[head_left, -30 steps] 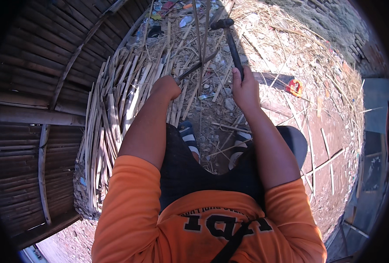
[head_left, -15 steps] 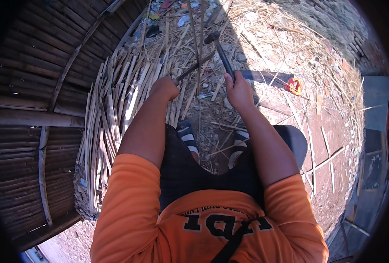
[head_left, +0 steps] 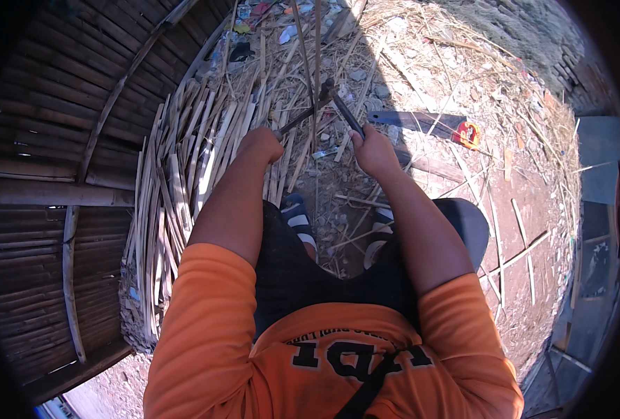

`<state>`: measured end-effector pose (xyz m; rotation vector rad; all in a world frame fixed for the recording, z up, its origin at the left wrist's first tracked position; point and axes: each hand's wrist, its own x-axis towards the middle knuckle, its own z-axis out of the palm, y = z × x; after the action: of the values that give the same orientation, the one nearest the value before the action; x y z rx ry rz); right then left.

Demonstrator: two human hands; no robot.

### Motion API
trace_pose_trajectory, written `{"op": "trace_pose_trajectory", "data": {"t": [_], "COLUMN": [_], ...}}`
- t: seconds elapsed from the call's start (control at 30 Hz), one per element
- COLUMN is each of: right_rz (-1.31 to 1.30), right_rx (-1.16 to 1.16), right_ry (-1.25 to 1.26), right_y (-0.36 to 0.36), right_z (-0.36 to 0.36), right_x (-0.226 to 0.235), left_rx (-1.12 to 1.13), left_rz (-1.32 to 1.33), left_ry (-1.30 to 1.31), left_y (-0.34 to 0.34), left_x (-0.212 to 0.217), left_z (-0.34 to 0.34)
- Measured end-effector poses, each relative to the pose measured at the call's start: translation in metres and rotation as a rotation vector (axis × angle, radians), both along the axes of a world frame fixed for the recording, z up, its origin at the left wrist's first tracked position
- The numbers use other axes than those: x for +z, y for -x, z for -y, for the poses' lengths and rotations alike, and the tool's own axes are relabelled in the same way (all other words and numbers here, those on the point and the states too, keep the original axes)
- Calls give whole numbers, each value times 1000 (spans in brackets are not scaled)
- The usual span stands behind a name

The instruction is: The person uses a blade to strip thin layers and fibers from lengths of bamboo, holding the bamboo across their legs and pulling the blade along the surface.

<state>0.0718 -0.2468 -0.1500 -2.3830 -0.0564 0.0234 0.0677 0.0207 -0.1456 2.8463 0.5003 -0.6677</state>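
My left hand [head_left: 262, 144] is closed around the handle of a long dark blade [head_left: 297, 121], likely a machete, which points up and to the right. The blade crosses an upright bamboo stick [head_left: 317, 56], whose top parts into two strips above it. My right hand [head_left: 377, 152] grips a hammer [head_left: 348, 115] by its dark handle. The hammer's head is down at the blade's far end, by the stick; whether they touch I cannot tell.
Many split bamboo strips [head_left: 205, 150] lie piled at the left, by a bamboo wall [head_left: 24, 188]. A handsaw [head_left: 421, 122] with a red-orange handle lies right of the hammer. My sandalled feet [head_left: 299, 223] stand below my hands. Shavings and scraps cover the ground.
My right hand has brought the hammer down and left, its head now at the blade's far end. The blade and stick have shifted slightly; my left hand keeps its hold.
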Motion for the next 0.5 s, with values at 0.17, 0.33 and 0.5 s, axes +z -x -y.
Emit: {"op": "trace_pose_trajectory", "data": {"t": [0.17,0.33,0.5], "right_rz": [-48,74,-23], "right_rx": [-34,-97,96], "right_ry": [-53,-219,109], "right_y": [-6,-2,4], "right_z": [4,-11,2], "right_x": [0,45,-23], "left_rx": [31,45,7], "left_rz": [1,-12,-35], "left_ry": [30,17,0], "left_y": [5,6,-2], "left_x": [4,4,1], "left_z": [5,0,9]}}
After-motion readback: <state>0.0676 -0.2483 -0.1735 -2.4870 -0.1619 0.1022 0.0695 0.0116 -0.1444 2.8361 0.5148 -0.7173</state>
